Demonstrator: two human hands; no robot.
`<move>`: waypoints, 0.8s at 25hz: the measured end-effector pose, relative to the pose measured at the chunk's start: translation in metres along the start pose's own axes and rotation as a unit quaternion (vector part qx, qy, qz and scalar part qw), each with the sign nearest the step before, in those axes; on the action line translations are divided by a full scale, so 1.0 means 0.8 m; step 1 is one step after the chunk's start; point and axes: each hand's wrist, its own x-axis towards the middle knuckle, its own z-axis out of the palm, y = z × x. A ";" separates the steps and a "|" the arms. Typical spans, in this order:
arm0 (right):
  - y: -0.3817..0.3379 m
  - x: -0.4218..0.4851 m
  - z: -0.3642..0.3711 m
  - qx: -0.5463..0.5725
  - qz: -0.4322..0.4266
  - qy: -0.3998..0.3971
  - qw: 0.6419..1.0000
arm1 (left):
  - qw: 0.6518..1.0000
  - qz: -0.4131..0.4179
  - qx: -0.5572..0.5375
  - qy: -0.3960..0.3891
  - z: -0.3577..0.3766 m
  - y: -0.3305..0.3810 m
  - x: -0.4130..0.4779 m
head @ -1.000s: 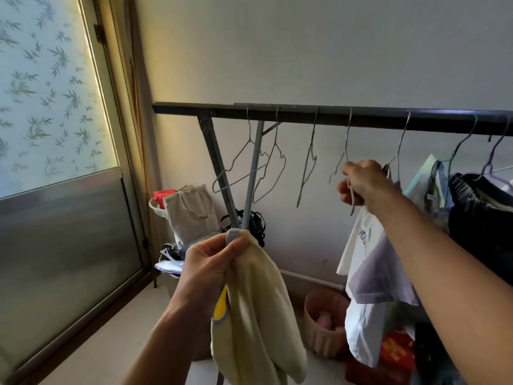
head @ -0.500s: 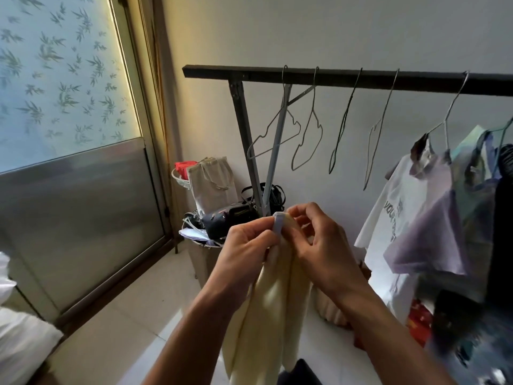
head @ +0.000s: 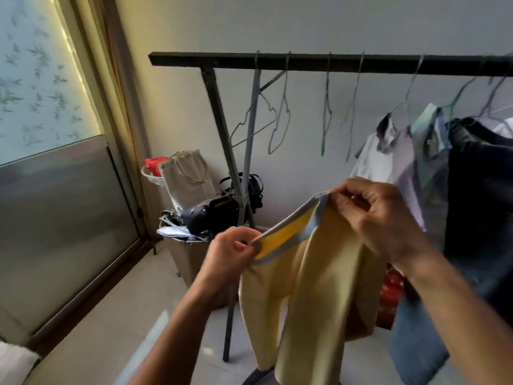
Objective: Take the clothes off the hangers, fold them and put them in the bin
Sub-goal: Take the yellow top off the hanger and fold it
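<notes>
- Behind the hands, the rail (head: pixel 333 62) carries 4 bare hangers (head: pixel 280 126); shirts (head: pixel 399 162) and dark clothes hang at right.
- A bag (head: pixel 188 179) and a box of clutter (head: pixel 188 254) sit by the rack leg; nothing blocks the hands.
- The left hand (head: pixel 230 254) and right hand (head: pixel 380 215) each pinch the waistband of the yellow pants (head: pixel 313 287), which hang below.
- 0.5 s ago the hands met; now they are apart, stretching the band open.

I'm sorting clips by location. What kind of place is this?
Probably a home laundry or drying corner: a dark clothes rail with wire hangers and hanging shirts, beside a frosted sliding door.
</notes>
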 end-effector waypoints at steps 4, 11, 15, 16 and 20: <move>0.010 -0.017 -0.096 0.118 0.063 0.031 0.991 | 0.990 0.070 -0.076 -0.091 -0.010 0.061 0.042; 0.101 -0.085 -0.160 -0.004 0.184 0.020 0.983 | 0.934 0.073 0.022 -0.350 0.065 0.112 0.087; 0.077 -0.089 -0.206 0.097 0.175 0.083 0.976 | 0.953 0.126 -0.036 -0.275 0.099 0.149 0.074; 0.071 -0.087 -0.216 0.099 0.168 0.088 0.977 | 0.950 0.153 -0.033 -0.269 0.104 0.156 0.071; 0.067 -0.086 -0.249 0.121 0.166 0.128 0.970 | 0.924 0.134 -0.104 -0.343 0.091 0.173 0.072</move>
